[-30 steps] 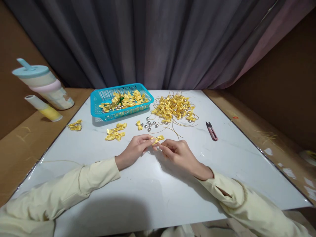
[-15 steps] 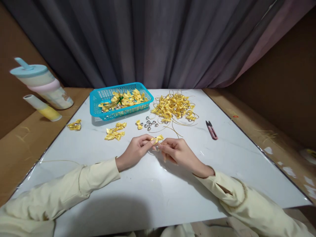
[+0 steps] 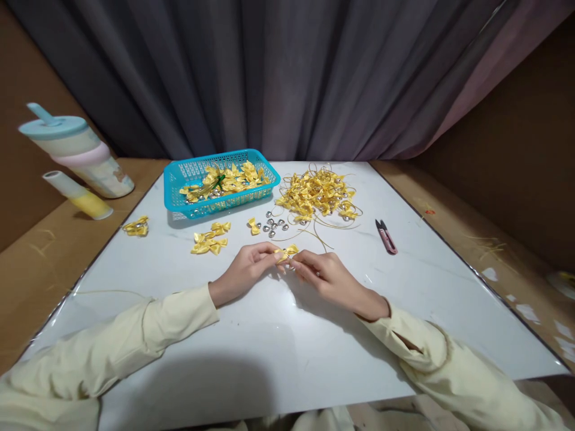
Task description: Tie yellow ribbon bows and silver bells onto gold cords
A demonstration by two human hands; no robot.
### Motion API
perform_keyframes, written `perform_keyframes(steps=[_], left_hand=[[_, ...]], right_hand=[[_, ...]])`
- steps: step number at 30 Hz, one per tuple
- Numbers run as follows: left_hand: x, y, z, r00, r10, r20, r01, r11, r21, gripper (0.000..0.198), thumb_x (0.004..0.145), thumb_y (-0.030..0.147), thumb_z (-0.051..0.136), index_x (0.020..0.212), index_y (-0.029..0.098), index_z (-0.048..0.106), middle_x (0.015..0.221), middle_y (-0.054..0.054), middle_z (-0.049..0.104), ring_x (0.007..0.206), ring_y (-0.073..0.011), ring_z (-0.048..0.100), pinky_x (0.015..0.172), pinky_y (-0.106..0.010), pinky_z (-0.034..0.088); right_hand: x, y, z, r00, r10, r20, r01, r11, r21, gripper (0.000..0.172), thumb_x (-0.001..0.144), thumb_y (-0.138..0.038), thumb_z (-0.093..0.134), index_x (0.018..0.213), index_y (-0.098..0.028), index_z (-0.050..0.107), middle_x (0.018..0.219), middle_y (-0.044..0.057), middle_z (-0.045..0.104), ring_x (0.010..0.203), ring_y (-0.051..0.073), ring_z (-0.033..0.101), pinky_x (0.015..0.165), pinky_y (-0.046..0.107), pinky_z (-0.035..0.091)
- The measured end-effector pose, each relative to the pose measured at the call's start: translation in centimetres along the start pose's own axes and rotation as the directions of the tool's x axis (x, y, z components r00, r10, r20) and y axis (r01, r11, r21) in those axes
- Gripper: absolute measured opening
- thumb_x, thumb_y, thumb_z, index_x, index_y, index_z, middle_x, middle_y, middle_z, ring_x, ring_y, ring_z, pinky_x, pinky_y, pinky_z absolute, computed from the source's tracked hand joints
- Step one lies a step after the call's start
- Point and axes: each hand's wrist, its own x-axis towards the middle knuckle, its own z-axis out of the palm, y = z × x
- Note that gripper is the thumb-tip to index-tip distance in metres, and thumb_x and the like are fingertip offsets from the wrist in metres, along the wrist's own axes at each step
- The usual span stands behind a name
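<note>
Between thumb and fingers, my left hand (image 3: 251, 267) pinches a yellow satin bow (image 3: 287, 251) just above the table. My right hand (image 3: 327, 274) is closed at the bow's right side, fingertips pressed together; whatever thin piece they grip is too small to make out. Just beyond the hands lie several silver heart-shaped beads (image 3: 275, 225) and a single yellow bow (image 3: 254, 225). Further left sits a small group of yellow bows (image 3: 209, 242). Behind them, a large heap of yellow bows with beads and cords (image 3: 317, 193) spreads out.
A blue basket (image 3: 222, 206) with bows stands at the back left of the white table (image 3: 251, 371). Thread snips (image 3: 386, 237) lie at right. One bow cluster (image 3: 136, 226) is near the left edge. A tumbler (image 3: 81, 155) and a yellow thread cone (image 3: 83, 197) stand at far left.
My right fingers have closed in against the bow's right side, and the right hand has shifted slightly. My left hand keeps its pinch on the bow.
</note>
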Motion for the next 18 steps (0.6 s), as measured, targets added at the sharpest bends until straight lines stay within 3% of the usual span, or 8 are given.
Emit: perform_keyframes(steps=[6,11,18], left_hand=[[-0.1,-0.1,0.1,1.0,0.023,-0.014,-0.022,0.999,0.046,0.024,0.08,0.036,0.058,0.078,0.012,0.062,0.071,-0.005,0.066,0.071,-0.0161,0.061,0.069,-0.027,0.047],[-0.2,-0.4,0.3,0.997,0.041,-0.058,-0.037,0.997,0.07,0.024,0.081,0.035,0.057,0.081,0.011,0.062,0.073,-0.004,0.066,0.074,-0.0157,0.061,0.071,-0.026,0.046],[-0.1,-0.6,0.3,0.997,0.034,-0.075,-0.033,0.999,0.003,0.022,0.081,0.033,0.058,0.079,0.012,0.062,0.072,-0.002,0.065,0.067,-0.0117,0.057,0.064,-0.021,0.043]], right_hand=[[-0.4,-0.3,0.5,0.999,-0.006,-0.035,0.004,0.999,-0.05,0.019,0.09,-0.021,0.038,0.088,-0.015,0.056,0.057,-0.001,0.053,0.046,0.009,0.043,0.051,0.02,0.031],[-0.5,-0.7,0.9,0.996,0.004,-0.088,-0.006,1.0,-0.03,0.018,0.091,-0.021,0.037,0.084,-0.016,0.053,0.063,0.0,0.057,0.051,0.01,0.048,0.052,0.02,0.032],[-0.4,-0.7,1.7,0.982,-0.019,-0.188,0.022,1.0,0.013,0.018,0.092,-0.022,0.036,0.084,-0.018,0.051,0.062,-0.001,0.058,0.048,0.01,0.05,0.051,0.02,0.034]])
